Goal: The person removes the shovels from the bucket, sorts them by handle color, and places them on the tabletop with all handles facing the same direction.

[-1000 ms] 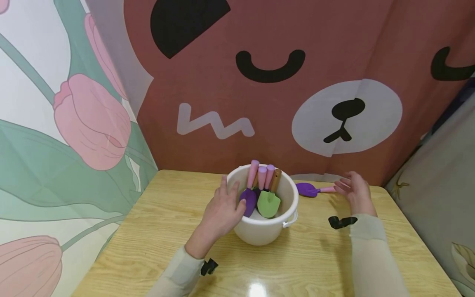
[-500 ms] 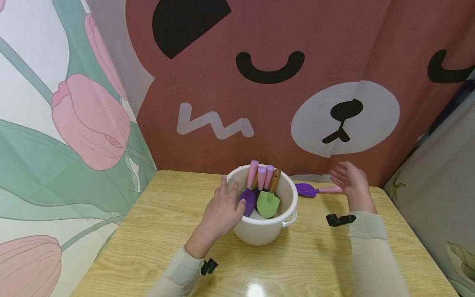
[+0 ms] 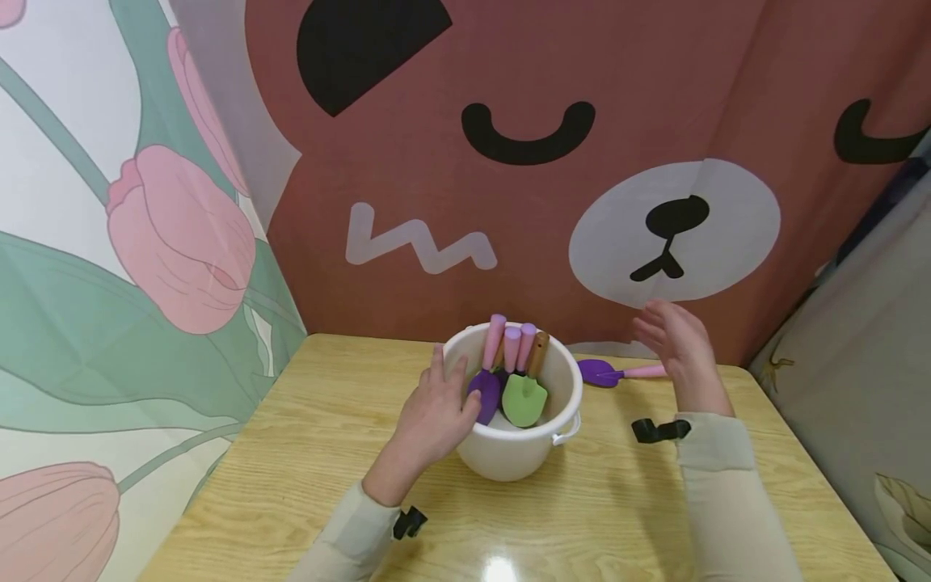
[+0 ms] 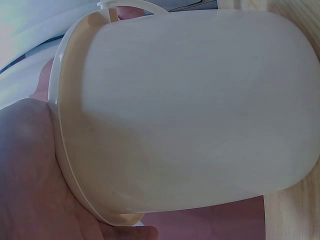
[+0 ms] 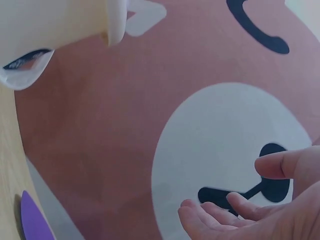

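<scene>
A white bucket (image 3: 507,457) stands on the table, holding small garden trowels. Inside it show a purple trowel (image 3: 486,396) with a pink handle, a green trowel (image 3: 525,400) with a brown wooden handle, and more pink handles. My left hand (image 3: 436,416) rests on the bucket's left rim with spread fingers, the thumb reaching over the edge; the left wrist view shows the palm along the rim. Right of the bucket, another purple trowel (image 3: 600,373) with a pink handle lies on the table. My right hand (image 3: 680,343) is raised above that handle, fingers loosely bent, holding nothing.
The wooden table (image 3: 327,453) ends at a wall cloth (image 3: 407,178) printed with a brown bear. A tulip-patterned cloth (image 3: 182,242) hangs at the left and a grey one (image 3: 858,364) at the right. The bucket's white handle (image 3: 567,431) hangs down its right side.
My right hand has risen away from the trowel on the table and shifted slightly left. That trowel stays where it lay. My left hand keeps its place on the bucket.
</scene>
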`<state>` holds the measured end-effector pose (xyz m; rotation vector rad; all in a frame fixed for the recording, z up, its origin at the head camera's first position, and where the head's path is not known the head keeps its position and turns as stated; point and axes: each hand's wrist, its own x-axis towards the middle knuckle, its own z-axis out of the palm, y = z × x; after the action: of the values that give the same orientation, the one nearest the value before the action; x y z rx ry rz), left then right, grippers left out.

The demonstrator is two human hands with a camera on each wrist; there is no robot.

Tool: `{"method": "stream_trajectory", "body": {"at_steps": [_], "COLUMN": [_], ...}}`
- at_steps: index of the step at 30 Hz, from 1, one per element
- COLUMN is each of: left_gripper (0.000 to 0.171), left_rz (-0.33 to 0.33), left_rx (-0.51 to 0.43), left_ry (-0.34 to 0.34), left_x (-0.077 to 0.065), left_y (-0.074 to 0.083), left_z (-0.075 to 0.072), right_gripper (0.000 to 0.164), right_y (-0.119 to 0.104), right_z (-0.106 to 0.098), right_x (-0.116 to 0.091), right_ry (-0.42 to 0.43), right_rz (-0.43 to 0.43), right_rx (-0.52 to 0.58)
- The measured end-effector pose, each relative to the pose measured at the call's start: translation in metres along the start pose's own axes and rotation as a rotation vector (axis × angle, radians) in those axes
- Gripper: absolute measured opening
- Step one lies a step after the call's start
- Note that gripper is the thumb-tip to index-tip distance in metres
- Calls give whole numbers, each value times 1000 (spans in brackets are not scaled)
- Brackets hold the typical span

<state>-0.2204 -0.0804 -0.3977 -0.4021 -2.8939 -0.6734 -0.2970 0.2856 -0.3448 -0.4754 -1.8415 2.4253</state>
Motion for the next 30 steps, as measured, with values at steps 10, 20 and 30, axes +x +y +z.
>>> {"method": "stream_trajectory", "body": {"at_steps": [10,20,30], "left_gripper": [68,67,68], "left_rz": [4,2,-2], "left_rx": [-3,-7,-3], "left_ry": [5,8,6], "left_x": [0,0,-1], "left_y": [0,-1,1], "left_z": [0,0,-1], "right_gripper": [67,68,75], "right_y": [-8,-9,-5], "right_z": [14,26,34], "right_x": [-12,-19,-23], "right_ry": [-59,-82,-98], "right_rz": [-72,-108,-155], "right_rx": [-104,-167,-287]}}
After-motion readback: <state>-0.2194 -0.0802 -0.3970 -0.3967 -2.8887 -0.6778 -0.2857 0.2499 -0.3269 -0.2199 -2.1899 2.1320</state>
